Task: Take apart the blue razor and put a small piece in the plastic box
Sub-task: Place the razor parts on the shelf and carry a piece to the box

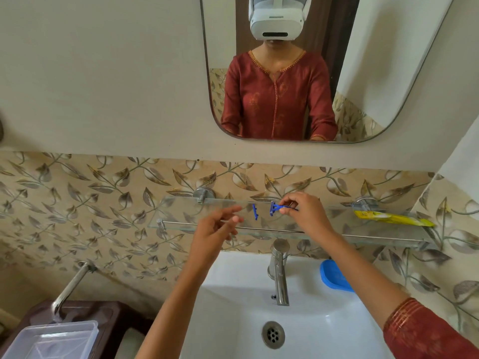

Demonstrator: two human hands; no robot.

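Observation:
My right hand pinches the handle of the blue razor just above the glass shelf, with the razor's head pointing left. A separate blue strip of the razor lies on the shelf, between my two hands. My left hand hovers at the shelf's front rail, left of that strip. Its thumb and fingers are pinched on a thin pale sliver that is blurred. The clear plastic box sits open at the lower left, far below both hands.
A white sink with a chrome tap lies under the shelf. A blue soap dish rests on its right rim and a yellow packet on the shelf's right end. The box stands on a dark brown stool beside a metal pipe.

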